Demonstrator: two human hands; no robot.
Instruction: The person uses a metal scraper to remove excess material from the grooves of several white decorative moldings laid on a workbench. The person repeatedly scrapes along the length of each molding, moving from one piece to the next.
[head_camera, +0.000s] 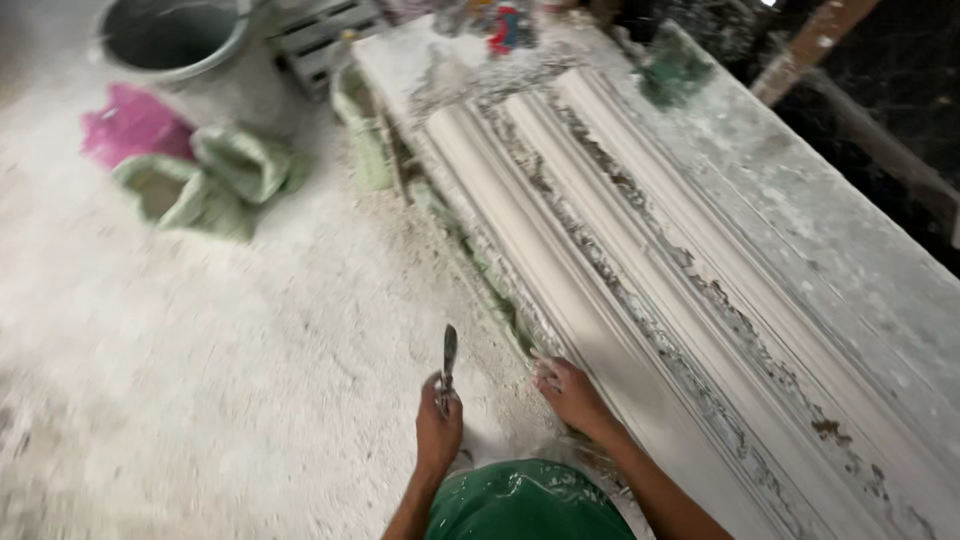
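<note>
A long, plaster-crusted bench (800, 230) runs away from the viewer, carrying three pale moulded plaster strips (560, 270) side by side. White dust covers the floor (200, 350), where open green sacks (200, 180) lie beside a grey bucket (170, 35). The right hand (572, 393) rests, fingers loosely curled, on the nearest strip's edge. The left hand (438, 428) has its grip closed around a narrow scraping blade (449, 358), pointing upward, probably metal. Scraping well likely means a shallow blade angle and a steadied strip.
</note>
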